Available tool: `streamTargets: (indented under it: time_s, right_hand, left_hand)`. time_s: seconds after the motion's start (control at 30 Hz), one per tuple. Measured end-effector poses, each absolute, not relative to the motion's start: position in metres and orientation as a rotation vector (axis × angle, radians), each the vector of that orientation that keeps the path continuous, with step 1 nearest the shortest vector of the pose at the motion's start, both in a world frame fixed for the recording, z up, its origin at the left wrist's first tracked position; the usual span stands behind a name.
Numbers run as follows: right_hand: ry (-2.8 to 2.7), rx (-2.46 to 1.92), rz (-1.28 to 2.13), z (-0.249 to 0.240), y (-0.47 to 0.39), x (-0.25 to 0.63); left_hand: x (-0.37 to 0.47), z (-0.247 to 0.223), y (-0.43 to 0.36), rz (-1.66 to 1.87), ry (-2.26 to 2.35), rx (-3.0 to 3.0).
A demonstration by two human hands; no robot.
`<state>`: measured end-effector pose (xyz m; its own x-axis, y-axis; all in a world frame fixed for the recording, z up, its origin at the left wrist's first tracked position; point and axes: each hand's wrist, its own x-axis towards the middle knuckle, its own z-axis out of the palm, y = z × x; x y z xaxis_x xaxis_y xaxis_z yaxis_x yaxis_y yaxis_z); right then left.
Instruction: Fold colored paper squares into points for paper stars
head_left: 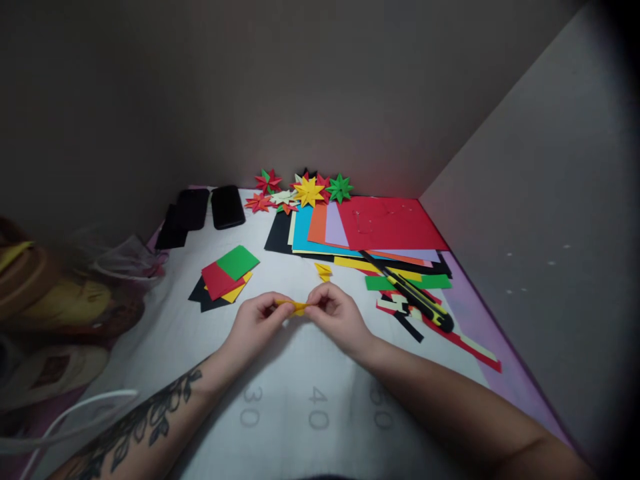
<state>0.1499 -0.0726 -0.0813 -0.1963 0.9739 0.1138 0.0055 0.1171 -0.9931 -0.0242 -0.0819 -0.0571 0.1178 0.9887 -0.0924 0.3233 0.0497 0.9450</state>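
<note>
— Between the two hands, just above the white mat, what is that?

— A small folded piece of yellow paper, slim and creased. The left hand pinches one end and the right hand the other, thumbs pressed to fingers.

— Anything to read?

— Grey numbers on the mat: 30, 40 and 50, lying sideways. The brown label at far left is too blurred.

— And just past the fingers?

— Pointed yellow folds behind the right hand. Left of them, overlapping flat paper squares in green, red, yellow and black.

— On the right?

— A yellow-and-black cutter, lying over thin paper strips.

— Farther back?

— Smooth coloured sheets, a red one uppermost; spiky paper stars by the wall; a dark, round-cornered phone to their left.
</note>
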Motion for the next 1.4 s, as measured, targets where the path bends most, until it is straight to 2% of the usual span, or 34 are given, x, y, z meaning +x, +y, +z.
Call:
streamTargets:
  time_s: [0.13,0.3,0.5,0.9,1.4]
  right_hand:
    - [-1.37,-1.018,1.322,-0.081,-0.072,0.149]
    - [-1.427,-0.994,1.203,-0.079,-0.071,0.152]
    - [-1.533,-0.981,1.133,-0.077,-0.071,0.154]
    - [-1.241,-0.989,1.451,-0.081,-0.068,0.148]
    - [-1.263,-0.98,1.372,-0.08,-0.077,0.143]
  left_hand:
    - [-0.022,-0.057,-0.083,0.894,1.378,1.426]
    - [-0.022,-0.061,-0.084,0.912,1.298,1.394]
    - [-0.021,-0.064,-0.084,0.924,1.446,1.391]
    - [-0.017,-0.065,-0.086,0.929,1.386,1.334]
    - [-0.011,-0.064,-0.086,0.908,1.283,1.182]
